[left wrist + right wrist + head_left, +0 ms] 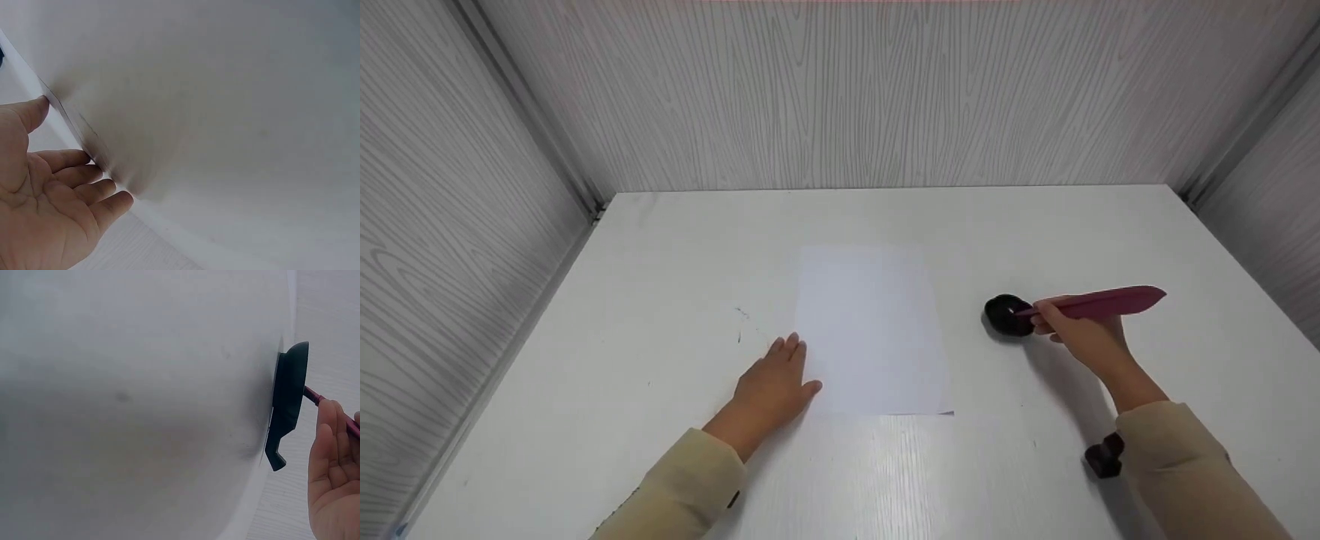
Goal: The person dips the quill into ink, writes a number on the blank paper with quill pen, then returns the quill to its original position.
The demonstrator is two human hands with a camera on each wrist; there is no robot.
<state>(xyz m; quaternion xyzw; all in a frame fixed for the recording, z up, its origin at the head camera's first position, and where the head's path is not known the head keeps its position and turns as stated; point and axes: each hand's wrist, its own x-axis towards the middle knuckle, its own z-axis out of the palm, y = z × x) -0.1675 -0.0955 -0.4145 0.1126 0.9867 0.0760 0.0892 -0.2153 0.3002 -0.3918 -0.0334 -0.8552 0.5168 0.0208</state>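
Observation:
My right hand (1084, 337) pinches a dark red feather quill pen (1117, 301) near its lower end, the vane slanting up to the right. Its tip reaches into a small round black dish (1003, 315) on the table. From the side, the right wrist view shows the quill's maroon shaft (314, 396) meeting the dish (291, 385), beside the right hand (340, 489). A sheet of white paper (870, 330) lies flat left of the dish. My left hand (772, 386) rests palm down at the paper's left edge, fingers fairly straight; the left wrist view shows those fingers (93, 209) against the white surface.
The white table (675, 247) has a few dark specks and scratches left of the paper. Near the right sleeve (1185, 450) stands a small black object (1105, 455). Grey wood-grain panels (840, 97) enclose the table at the back and sides.

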